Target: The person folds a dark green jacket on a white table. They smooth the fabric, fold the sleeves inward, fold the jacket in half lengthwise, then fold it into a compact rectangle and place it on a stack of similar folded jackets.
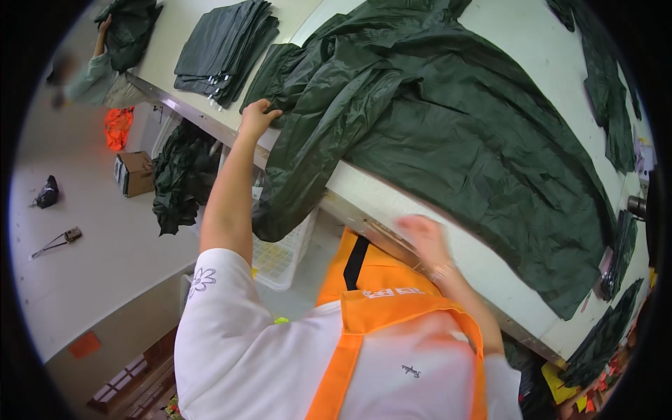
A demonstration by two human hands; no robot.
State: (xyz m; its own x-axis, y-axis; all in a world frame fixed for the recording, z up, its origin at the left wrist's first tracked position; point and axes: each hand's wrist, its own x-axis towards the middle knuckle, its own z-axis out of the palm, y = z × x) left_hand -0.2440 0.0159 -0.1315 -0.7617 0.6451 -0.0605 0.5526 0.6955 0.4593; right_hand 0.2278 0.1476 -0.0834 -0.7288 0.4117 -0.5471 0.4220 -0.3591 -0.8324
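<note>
A dark green raincoat (476,147) of thin, shiny fabric lies spread over the white table, creased and bunched toward the left. One of its sleeves (301,175) droops over the near table edge. My left hand (259,119) is closed on the coat's gathered left end, the cloth partly hiding the fingers. Smeared by motion, my right hand (425,241) hovers by the near table edge, apart from the coat; its fingers are too blurred to read.
A stack of folded dark green garments (224,49) sits at the table's far left. Below the edge are a white plastic basket (280,259) and hanging dark cloth (182,175). A cardboard box (134,173) stands on the floor. Another person (98,77) handles dark fabric at the far left.
</note>
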